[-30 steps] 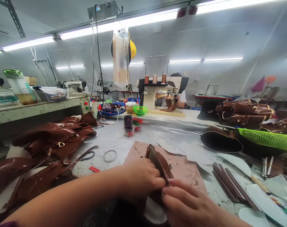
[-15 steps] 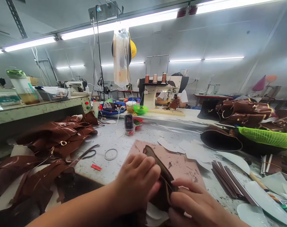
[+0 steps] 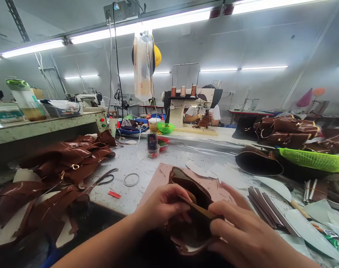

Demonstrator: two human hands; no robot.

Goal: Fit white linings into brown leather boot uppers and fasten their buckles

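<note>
Both my hands hold a brown leather piece [image 3: 190, 190] with an open, pouch-like mouth, low in the middle of the view. My left hand [image 3: 162, 204] grips its near left edge, thumb and fingers pinched on the rim. My right hand [image 3: 242, 232] clasps the right side, fingers curled round it. Under the piece lies a pink cutting board [image 3: 161, 178] on the worktable.
A heap of brown leather parts [image 3: 60, 163] fills the left; scissors [image 3: 101, 180] and a ring [image 3: 131, 179] lie beside it. Right: leather strips [image 3: 266, 210], a dark leather bag shell [image 3: 257, 163], a green basket [image 3: 314, 160]. Beyond, a person sews at a machine [image 3: 197, 102].
The leather piece was folded flat and upright between my hands; now it is opened into a pouch shape and lifted nearer me. My right hand has slid round its right side.
</note>
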